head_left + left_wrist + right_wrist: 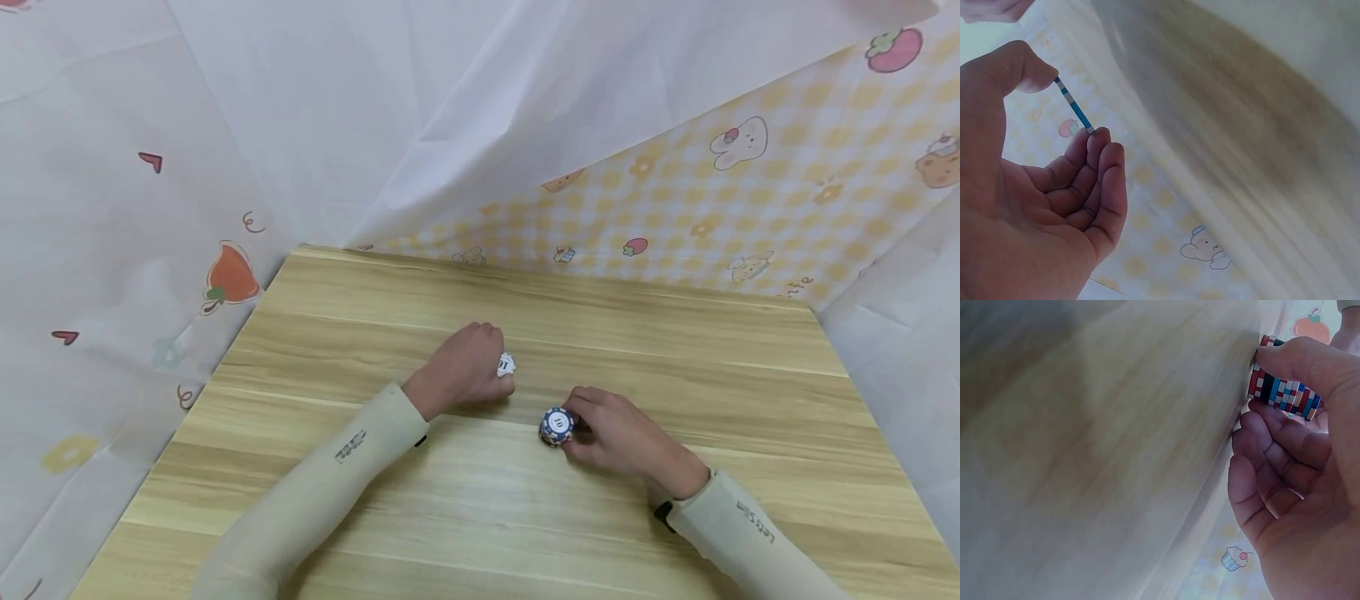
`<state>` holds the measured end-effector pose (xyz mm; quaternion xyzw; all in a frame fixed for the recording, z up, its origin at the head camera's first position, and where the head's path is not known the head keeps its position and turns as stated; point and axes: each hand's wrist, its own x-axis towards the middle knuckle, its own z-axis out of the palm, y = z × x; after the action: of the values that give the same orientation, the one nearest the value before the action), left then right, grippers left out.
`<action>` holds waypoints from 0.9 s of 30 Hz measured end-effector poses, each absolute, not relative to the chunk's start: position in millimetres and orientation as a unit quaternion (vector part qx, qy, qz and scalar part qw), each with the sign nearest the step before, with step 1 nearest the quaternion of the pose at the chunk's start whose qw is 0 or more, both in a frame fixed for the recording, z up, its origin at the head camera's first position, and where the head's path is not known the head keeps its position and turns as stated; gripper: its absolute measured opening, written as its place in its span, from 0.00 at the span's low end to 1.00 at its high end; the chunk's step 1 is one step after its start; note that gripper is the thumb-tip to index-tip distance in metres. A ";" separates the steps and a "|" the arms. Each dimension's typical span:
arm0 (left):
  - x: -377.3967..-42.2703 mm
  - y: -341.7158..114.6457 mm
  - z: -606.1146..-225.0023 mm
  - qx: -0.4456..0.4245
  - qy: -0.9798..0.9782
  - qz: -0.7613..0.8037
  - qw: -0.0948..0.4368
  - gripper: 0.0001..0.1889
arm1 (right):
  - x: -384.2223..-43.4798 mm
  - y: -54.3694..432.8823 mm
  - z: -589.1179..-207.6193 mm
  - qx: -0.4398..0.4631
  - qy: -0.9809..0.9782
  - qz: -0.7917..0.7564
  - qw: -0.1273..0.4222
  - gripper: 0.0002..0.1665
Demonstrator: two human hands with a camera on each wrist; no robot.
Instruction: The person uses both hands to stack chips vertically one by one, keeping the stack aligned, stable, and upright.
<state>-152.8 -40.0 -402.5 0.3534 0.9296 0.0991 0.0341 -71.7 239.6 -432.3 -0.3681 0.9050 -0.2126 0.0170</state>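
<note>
My left hand (465, 365) is over the middle of the wooden table, pinching one poker chip (506, 365) by its edges between thumb and fingertips. Seen edge-on in the left wrist view, this chip (1074, 106) is blue with pale bands. To the right and nearer me, my right hand (621, 435) grips a stack of poker chips (557, 424) between thumb and fingers. A blue and white chip marked 10 tops the stack. Red, white, black, blue and orange edges show along the stack (1285, 394) in the right wrist view.
The wooden table (465, 517) runs back to a yellow checked cloth (675, 225) with cartoon prints. White printed sheets (97, 208) hang at the left, and plain white cloth (450, 92) drapes over the back.
</note>
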 end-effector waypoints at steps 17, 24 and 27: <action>-129.7 -33.8 -398.2 0.389 0.918 0.082 0.008 0.16 | -73.4 240.7 -433.2 -0.376 0.899 -0.222 0.009 0.15; -121.8 -31.3 -398.8 0.401 0.914 0.060 -0.002 0.17 | -72.6 240.3 -431.6 -0.369 0.902 -0.221 0.023 0.15; -119.8 -29.8 -399.3 0.406 0.912 0.057 -0.008 0.18 | -72.4 240.0 -432.4 -0.370 0.902 -0.220 0.022 0.15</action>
<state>-119.8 -29.8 -399.3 0.4063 0.9119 0.0573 -0.0079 -72.4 240.0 -432.4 -0.3704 0.9023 -0.2196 0.0215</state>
